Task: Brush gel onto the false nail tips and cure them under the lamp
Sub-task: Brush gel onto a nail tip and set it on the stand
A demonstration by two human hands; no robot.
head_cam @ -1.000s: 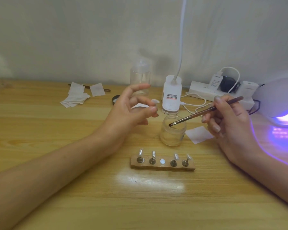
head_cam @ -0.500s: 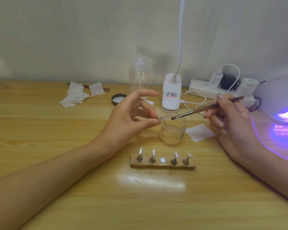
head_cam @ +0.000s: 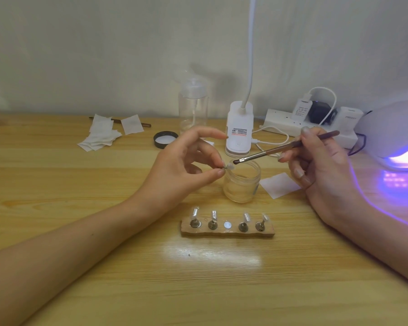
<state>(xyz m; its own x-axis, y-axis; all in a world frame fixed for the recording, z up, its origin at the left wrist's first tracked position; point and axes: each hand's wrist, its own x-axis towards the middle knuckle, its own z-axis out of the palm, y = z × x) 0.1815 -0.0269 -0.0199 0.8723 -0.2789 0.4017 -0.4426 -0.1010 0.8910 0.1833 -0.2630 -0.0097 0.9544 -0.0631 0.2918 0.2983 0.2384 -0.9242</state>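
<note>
Left hand [head_cam: 186,165] is pinching a small clear false nail tip [head_cam: 229,167] over the open glass gel jar [head_cam: 242,182] on the bench, probably catching drips; right hand [head_cam: 320,165] is gripping the slim brown brush [head_cam: 285,147], bristles meeting the tip.

The left hand [head_cam: 184,165] is held just left of the glass jar [head_cam: 242,182], a nail tip [head_cam: 229,167] pinched between thumb and 1 finger, the index finger raised. The right hand [head_cam: 320,165] is held right of the jar, the brush [head_cam: 269,152] gripped in curled fingers. Both forearms are extended toward the jar.
</note>
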